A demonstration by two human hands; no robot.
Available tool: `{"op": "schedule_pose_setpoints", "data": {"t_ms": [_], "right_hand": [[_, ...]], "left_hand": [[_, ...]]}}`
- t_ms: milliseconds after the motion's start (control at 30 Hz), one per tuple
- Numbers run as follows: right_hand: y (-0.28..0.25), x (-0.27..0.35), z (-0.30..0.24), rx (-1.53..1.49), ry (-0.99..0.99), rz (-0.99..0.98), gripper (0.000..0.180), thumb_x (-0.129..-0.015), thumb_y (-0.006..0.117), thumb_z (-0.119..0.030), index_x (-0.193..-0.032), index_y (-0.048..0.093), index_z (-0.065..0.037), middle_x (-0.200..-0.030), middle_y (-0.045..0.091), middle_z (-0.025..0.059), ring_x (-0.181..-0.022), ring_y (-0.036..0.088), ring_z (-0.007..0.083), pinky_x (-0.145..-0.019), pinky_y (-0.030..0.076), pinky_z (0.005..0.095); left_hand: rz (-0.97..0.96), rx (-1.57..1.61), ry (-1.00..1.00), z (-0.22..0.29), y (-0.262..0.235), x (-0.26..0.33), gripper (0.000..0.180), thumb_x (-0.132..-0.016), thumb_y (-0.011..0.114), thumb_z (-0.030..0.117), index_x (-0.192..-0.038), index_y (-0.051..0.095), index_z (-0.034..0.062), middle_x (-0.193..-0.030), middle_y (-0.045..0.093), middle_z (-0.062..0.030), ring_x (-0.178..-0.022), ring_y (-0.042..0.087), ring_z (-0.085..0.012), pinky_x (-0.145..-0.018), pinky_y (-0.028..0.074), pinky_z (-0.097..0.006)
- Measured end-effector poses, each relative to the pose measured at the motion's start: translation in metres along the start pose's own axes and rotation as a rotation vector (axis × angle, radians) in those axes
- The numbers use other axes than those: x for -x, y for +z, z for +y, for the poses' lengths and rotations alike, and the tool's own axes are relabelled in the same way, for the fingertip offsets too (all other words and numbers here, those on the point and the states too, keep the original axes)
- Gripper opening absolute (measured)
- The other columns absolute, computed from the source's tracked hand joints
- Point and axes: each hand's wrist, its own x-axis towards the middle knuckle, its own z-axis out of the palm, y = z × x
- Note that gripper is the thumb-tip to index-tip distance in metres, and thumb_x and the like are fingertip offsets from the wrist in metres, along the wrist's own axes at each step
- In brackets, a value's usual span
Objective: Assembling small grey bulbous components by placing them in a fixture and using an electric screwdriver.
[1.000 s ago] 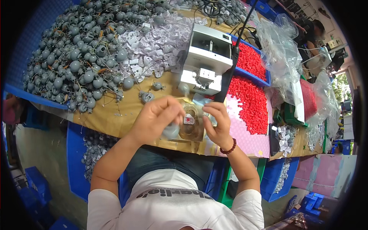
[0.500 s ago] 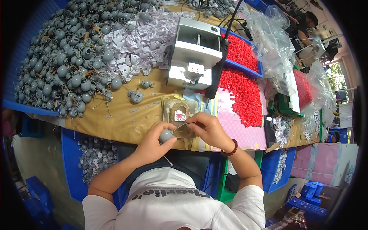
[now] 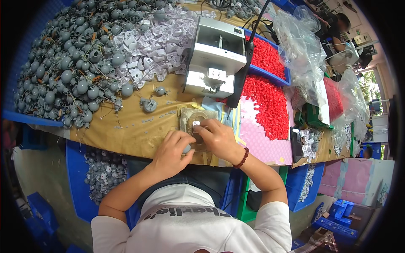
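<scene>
My left hand (image 3: 173, 152) is closed around a grey ball-shaped plastic part (image 3: 187, 148), mostly covered by the fingers. My right hand (image 3: 218, 141) has its fingertips bent together over a small white plastic piece (image 3: 195, 123), which sits in a metal fixture plate (image 3: 185, 114) at the table's front edge. Whatever those fingertips pinch is hidden beneath them. The two hands are close together, fingertips nearly meeting over the fixture. Just beyond the fixture stands a silver-white bench machine (image 3: 216, 59).
Grey ball parts with wires (image 3: 67, 76) are heaped at the left, beside white plastic pieces (image 3: 147, 52). Red caps (image 3: 263, 107) spread over a pink sheet at the right, below a blue tray (image 3: 270, 77). A loose grey part (image 3: 148, 105) lies on the brown table covering (image 3: 126, 141).
My right hand has moved left and now covers most of the white piece in the fixture. My left fingers have curled further over the grey ball part.
</scene>
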Motion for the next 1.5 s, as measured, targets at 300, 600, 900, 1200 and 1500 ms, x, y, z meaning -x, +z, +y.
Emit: {"op": "schedule_pose_setpoints", "data": {"t_ms": [300,600,900,1200,1500], "right_hand": [[-0.009,0.001,-0.005,0.097,-0.026,-0.117,0.033,-0.077,0.066,-0.012,-0.109,0.066,-0.003,-0.099,0.057,0.0083,-0.088,0.061,0.0243,-0.064,0.055,0.0355],[-0.012,0.002,0.000,0.055,-0.092,-0.156,0.033,-0.077,0.065,-0.011,-0.107,0.066,0.002,-0.102,0.056,0.0082,-0.087,0.060,0.0241,-0.067,0.057,0.0341],[-0.006,0.014,-0.007,0.083,-0.068,-0.101,0.035,-0.075,0.066,-0.005,-0.109,0.069,0.003,-0.110,0.060,0.0097,-0.093,0.061,0.0266,-0.081,0.056,0.0390],[-0.040,0.058,0.037,-0.378,0.363,0.140,0.036,-0.086,0.068,0.002,-0.123,0.067,-0.002,-0.124,0.066,0.0168,-0.118,0.061,0.0348,-0.099,0.050,0.0408],[-0.003,0.062,0.045,-0.167,0.221,0.112,0.038,-0.075,0.071,0.007,-0.109,0.058,-0.005,-0.114,0.062,0.0168,-0.108,0.060,0.0374,-0.092,0.050,0.0433]], "left_hand": [[-0.030,-0.030,0.012,-0.003,-0.002,-0.002,0.029,-0.081,0.072,0.005,-0.108,0.064,0.0042,-0.110,0.060,-0.0118,-0.104,0.057,-0.0331,-0.089,0.050,-0.042],[-0.010,-0.105,-0.009,-0.003,-0.009,-0.005,0.027,-0.081,0.070,0.004,-0.107,0.064,0.0034,-0.110,0.062,-0.0120,-0.107,0.057,-0.0340,-0.092,0.049,-0.043],[0.100,-0.362,0.046,0.002,0.002,-0.009,0.043,-0.079,0.069,0.004,-0.121,0.065,0.0048,-0.126,0.060,-0.0139,-0.120,0.054,-0.0357,-0.100,0.045,-0.047],[0.069,-0.538,0.191,-0.014,0.025,-0.015,0.046,-0.078,0.072,0.012,-0.123,0.063,0.0060,-0.127,0.061,-0.0147,-0.124,0.054,-0.0304,-0.101,0.042,-0.047],[0.080,-0.520,0.251,-0.019,0.025,-0.020,0.038,-0.083,0.065,0.009,-0.120,0.065,0.0037,-0.124,0.063,-0.0170,-0.116,0.059,-0.0299,-0.097,0.044,-0.045]]}}
